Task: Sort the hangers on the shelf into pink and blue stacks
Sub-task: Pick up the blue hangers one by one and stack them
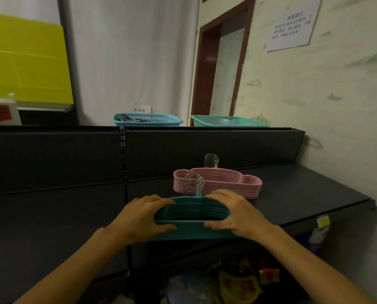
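Dark matte shelf (304,189): ribbed blue hanger stack (192,216) btwn both hands.

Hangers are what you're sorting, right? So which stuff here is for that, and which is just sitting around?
For the job:
- blue hanger stack, gripped at its ends by the left hand and right hand
- pink hanger stack behind it
- shelf under both

Just lying about:
- blue basket
- green basket
- wall notice
- yellow board

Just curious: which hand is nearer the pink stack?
Right. The right hand grips the blue stack's right end, just in front of the pink stack; the left hand grips the far end.
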